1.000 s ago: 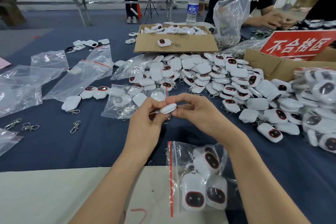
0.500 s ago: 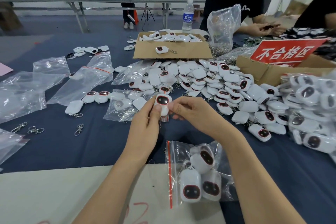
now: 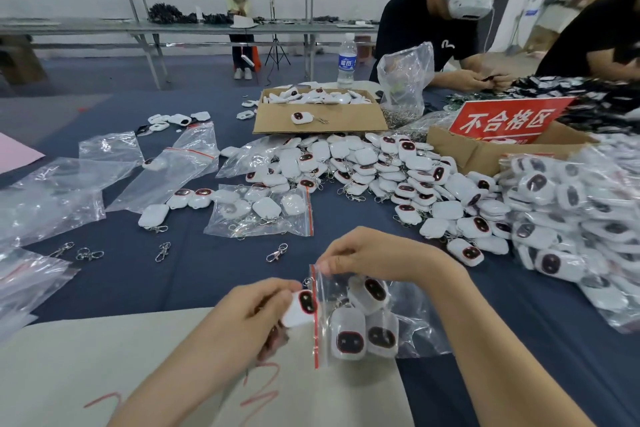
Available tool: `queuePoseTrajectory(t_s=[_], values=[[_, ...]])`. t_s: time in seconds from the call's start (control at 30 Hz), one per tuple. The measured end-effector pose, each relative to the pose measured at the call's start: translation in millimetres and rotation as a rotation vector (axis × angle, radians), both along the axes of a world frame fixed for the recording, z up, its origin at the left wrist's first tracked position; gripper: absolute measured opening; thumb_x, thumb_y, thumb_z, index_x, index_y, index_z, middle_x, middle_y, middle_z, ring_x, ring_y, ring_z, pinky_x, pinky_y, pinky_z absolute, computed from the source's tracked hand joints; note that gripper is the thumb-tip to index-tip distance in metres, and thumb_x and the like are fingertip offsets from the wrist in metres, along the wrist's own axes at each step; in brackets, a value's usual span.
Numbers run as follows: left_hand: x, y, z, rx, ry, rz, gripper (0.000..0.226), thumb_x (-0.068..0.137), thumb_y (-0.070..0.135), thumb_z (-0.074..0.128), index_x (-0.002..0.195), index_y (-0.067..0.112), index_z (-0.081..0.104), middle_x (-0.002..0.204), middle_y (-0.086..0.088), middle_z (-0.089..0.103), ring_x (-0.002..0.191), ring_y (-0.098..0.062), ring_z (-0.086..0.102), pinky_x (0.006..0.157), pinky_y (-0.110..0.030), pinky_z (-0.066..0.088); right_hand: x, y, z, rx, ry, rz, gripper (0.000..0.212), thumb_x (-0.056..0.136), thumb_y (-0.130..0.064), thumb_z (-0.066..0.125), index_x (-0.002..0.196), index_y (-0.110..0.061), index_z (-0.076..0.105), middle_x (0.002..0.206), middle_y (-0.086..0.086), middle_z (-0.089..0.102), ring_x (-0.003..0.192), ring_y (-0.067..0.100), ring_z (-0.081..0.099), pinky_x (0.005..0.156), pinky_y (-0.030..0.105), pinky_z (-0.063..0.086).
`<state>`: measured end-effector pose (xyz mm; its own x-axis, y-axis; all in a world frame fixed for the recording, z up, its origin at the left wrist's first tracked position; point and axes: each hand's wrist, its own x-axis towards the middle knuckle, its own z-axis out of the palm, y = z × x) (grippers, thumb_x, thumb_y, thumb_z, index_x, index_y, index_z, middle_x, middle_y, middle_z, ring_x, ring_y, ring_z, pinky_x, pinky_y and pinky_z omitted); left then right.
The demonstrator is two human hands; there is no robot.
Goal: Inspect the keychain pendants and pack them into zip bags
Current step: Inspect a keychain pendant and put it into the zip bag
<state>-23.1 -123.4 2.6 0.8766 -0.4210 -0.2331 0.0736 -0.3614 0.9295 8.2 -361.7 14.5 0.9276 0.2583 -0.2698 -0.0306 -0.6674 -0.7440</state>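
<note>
The pendant (image 3: 302, 307) has dropped from inspection to the zip bag's (image 3: 420, 333) mouth: the left hand (image 3: 256, 319) grips it there, the right hand (image 3: 374, 253) pinches the bag's lip open, so packing is starting

Smooth glossy white plastic pendant (image 3: 301, 308) with dark shiny face, clear crinkly glossy plastic-film zip bag (image 3: 415, 333) with red seal strip, loose shiny metal clasps (image 3: 276, 252), matt dark-blue cloth table cover (image 3: 207, 274), matt brown cardboard box (image 3: 346, 121), clear plastic water bottle (image 3: 346, 61).
</note>
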Motion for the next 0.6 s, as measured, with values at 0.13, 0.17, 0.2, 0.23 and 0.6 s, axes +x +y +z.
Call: queuePoseTrajectory(t_s=[0.13, 0.17, 0.2, 0.23, 0.6], values=[[-0.5, -19.5, 1.7, -0.028, 0.061, 0.056, 0.014, 0.098, 0.02, 0.064, 0.105, 0.008, 0.062, 0.062, -0.005, 0.06, 0.05, -0.016, 0.05, 0.047, -0.023, 0.038, -2.1, 4.5, 3.7, 0.019, 0.013, 0.012, 0.013, 0.094, -0.038, 0.069, 0.099, -0.029, 0.077, 0.087, -0.014, 0.076, 0.081, -0.004, 0.069, 0.068, 0.011, 0.05], [-0.3, -24.2, 3.5, -0.058, 0.083, 0.088, 0.018, 0.097, 0.019, 0.066, 0.104, 0.003, 0.061, 0.06, -0.004, 0.059, 0.048, -0.014, 0.05, 0.045, -0.022, 0.039, -2.9, 5.3, 4.7, 0.017, -0.005, 0.009, 0.014, 0.094, -0.039, 0.069, 0.1, -0.029, 0.077, 0.089, -0.015, 0.076, 0.082, -0.005, 0.068, 0.068, 0.01, 0.05], [-0.8, -28.7, 5.5, -0.091, 0.106, 0.122, 0.02, 0.096, 0.018, 0.066, 0.103, 0.0, 0.061, 0.057, -0.004, 0.059, 0.045, -0.013, 0.05, 0.044, -0.02, 0.039, -4.1, 6.0, 5.5, 0.013, -0.029, 0.001, 0.016, 0.094, -0.04, 0.069, 0.101, -0.029, 0.078, 0.09, -0.016, 0.075, 0.084, -0.005, 0.067, 0.071, 0.011, 0.049], [-1.3, -32.3, 7.0, -0.12, 0.124, 0.149, 0.02, 0.097, 0.016, 0.066, 0.103, -0.002, 0.062, 0.056, -0.004, 0.059, 0.044, -0.012, 0.05, 0.042, -0.019, 0.038, -5.1, 6.1, 6.0, 0.009, -0.054, -0.011, 0.016, 0.094, -0.041, 0.069, 0.102, -0.029, 0.078, 0.093, -0.016, 0.075, 0.087, -0.005, 0.068, 0.076, 0.013, 0.05], [-11.4, -35.6, 12.0, -0.255, 0.184, -0.033, 0.064, 0.079, -0.023, 0.027, 0.112, 0.007, 0.074, 0.095, -0.005, 0.078, 0.066, -0.011, 0.061, 0.052, -0.016, 0.04, -8.1, 9.9, 8.0, 0.029, -0.09, -0.038, 0.022, 0.096, -0.041, 0.065, 0.109, -0.028, 0.077, 0.105, -0.011, 0.075, 0.1, 0.001, 0.067, 0.095, 0.027, 0.053]])
